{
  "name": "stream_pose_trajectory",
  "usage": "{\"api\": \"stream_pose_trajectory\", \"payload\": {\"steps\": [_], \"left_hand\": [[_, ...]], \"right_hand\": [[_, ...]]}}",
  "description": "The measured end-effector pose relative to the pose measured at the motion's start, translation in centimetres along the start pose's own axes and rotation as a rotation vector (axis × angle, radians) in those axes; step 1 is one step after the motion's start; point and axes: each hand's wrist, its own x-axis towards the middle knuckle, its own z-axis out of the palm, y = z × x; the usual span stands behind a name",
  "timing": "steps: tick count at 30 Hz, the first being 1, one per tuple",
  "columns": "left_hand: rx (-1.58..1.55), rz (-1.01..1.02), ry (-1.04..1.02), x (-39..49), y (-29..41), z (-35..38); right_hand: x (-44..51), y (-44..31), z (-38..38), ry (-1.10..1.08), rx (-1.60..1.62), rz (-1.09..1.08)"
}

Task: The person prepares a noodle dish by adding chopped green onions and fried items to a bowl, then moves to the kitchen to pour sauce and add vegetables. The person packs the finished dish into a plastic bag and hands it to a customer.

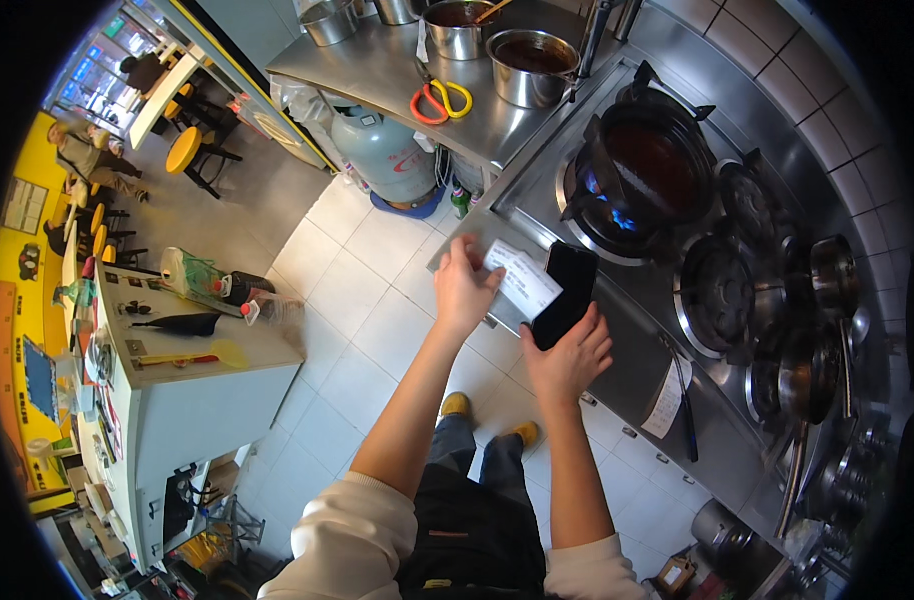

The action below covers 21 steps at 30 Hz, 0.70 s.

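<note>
Between thumb and fingers, my left hand [463, 289] pinches a printed paper slip [528, 281], which bears writing and looks folded or doubled. My right hand [569, 352] grips a black smartphone [574, 271] by its lower end, its dark face turned up. The slip overlaps the phone's left side, and I cannot tell whether the two touch. Both are held over the front edge of the steel stove counter [622, 315]. Just beyond, a black wok [655, 169] with dark red-brown sauce stands over a lit burner [603, 202] with blue flames.
Scissors [442, 101] with red and yellow handles lie near a steel pot of sauce [533, 67]. Below stands a gas cylinder [385, 154]. Another slip [668, 397] and a thin dark-handled tool [686, 412] rest on the counter. Long-handled pans [808, 375] sit at right. A person [96, 154] is seated far left.
</note>
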Motion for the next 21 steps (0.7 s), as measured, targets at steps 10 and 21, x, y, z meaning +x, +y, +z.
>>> {"api": "stream_pose_trajectory", "payload": {"steps": [10, 21], "left_hand": [[-0.389, -0.215, -0.311, -1.6, 1.4, 2.2], [-0.487, -0.339, -0.045, -0.3, -0.2, -1.3]], "right_hand": [[-2.2, 7.4, -5.4, -0.034, 0.019, 0.182], [-4.9, 5.4, -4.5, -0.051, 0.262, 0.184]]}}
